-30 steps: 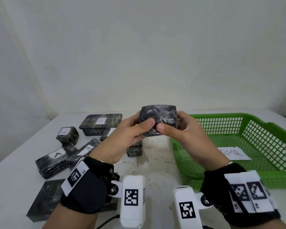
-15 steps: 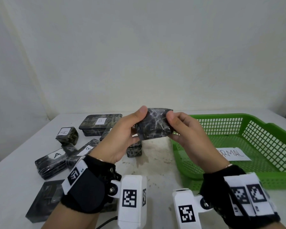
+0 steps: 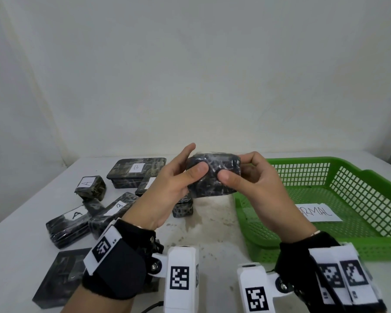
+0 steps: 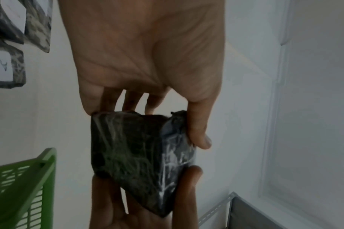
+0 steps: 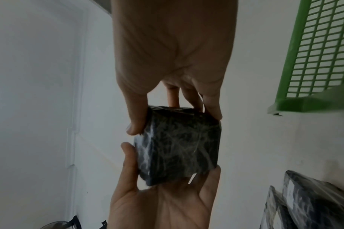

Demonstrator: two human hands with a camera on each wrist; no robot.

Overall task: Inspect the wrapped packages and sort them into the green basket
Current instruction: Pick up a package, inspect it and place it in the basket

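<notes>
Both my left hand (image 3: 167,190) and right hand (image 3: 257,190) pinch the wrapped package (image 3: 212,177), long axis crosswise; the green basket (image 3: 370,177) lies just right, nearer my right hand.

A white bench (image 3: 212,224) with faint brownish stains near its middle stands against a plain white wall (image 3: 190,75). A white slip of paper (image 3: 321,213) with handwritten capital letters, of which "RMAL" can be read, lies flat toward the right. A thin black cable (image 3: 152,307) shows at the bottom edge, and the left wrist view catches a grey metal frame (image 4: 245,213) low down by the wall.
</notes>
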